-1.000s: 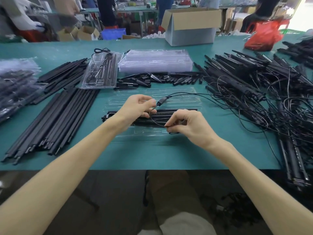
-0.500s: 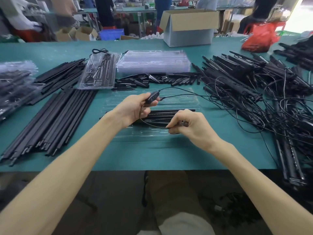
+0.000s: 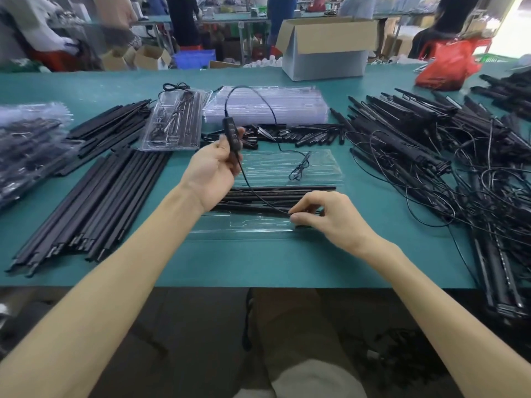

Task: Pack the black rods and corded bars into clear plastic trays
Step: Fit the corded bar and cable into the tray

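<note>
Far left on the green table, the loose black rods [image 3: 94, 202] lie side by side, easy to grab by the handful. Just beyond them sits a filled tray [image 3: 172, 124], parked out of the way. Now the left hand [image 3: 214, 170]: fingers curled round the cord's little switch box [image 3: 230, 136], holding it upright above the table. My read is that it's taking the slack out of the cord [image 3: 239, 87] so it can be coiled or laid in neatly. That cord arcs high in front of the stack of empty trays [image 3: 267, 107].

Centre stage, the open clear tray [image 3: 321, 165] lies flat in front of the person, with the black bars [image 3: 287, 188] already seated in its near half. The right hand [image 3: 333, 218] pinches the cord between thumb and fingertips right at the bars, pinning that end, likely so the bars don't get tugged out. Off to the right, the tangled heap of corded bars [image 3: 425, 156] waits its turn.

Compared with a second ago, the left hand has lifted the switch box well up off the tray. The cord has swung free of the heap, its end now lying on the tray's far half. The right hand has stayed put.
</note>
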The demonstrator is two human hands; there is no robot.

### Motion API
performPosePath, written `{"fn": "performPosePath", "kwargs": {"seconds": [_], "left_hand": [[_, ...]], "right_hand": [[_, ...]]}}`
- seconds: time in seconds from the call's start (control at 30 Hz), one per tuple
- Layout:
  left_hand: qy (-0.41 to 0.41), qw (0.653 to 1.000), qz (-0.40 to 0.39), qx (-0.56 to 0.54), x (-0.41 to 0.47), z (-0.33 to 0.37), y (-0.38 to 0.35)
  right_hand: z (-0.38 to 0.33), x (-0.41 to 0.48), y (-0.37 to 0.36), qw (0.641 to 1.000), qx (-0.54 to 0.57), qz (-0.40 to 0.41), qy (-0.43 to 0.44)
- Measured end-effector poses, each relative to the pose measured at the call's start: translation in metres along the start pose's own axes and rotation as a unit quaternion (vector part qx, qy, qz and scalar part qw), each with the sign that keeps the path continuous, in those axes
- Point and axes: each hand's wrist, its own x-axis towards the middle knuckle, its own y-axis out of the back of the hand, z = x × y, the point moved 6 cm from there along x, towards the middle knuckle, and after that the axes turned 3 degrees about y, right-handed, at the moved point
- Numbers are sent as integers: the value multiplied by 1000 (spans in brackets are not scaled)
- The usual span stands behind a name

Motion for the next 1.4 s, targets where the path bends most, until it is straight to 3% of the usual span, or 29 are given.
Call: {"fn": "performPosePath", "kwargs": {"seconds": [0.13, 0.23, 0.4, 0.7, 0.77, 0.87, 1.0, 1.13, 1.4], "left_hand": [[-21, 999, 18, 43, -4, -11, 7], [-58, 993, 34, 101, -6, -7, 13], [-63, 996, 50, 34, -10, -2, 22], [-49, 986, -27, 158, -53, -30, 10], [-53, 986, -29, 154, -60, -36, 10], [-43, 984, -53, 163, -65, -47, 8], [-28, 963, -57, 262, -63, -50, 9], [-29, 957, -52, 283, -61, -48, 13], [14, 959, -77, 271, -63, -47, 7]], "right_hand": [[-1, -1, -1, 999, -35, 2, -4], [-2, -1, 7, 995, -81, 54, -9], [-2, 2, 20, 981, -88, 170, -43], [-1, 3, 1, 975, -172, 135, -43], [-12, 3, -1, 958, -253, 137, 1], [-32, 1, -8, 904, -398, 138, 72], [-46, 5, -22, 943, -297, 91, 118], [-38, 5, -34, 971, -202, 35, 121], [-23, 2, -33, 994, -61, 58, 71]]}}
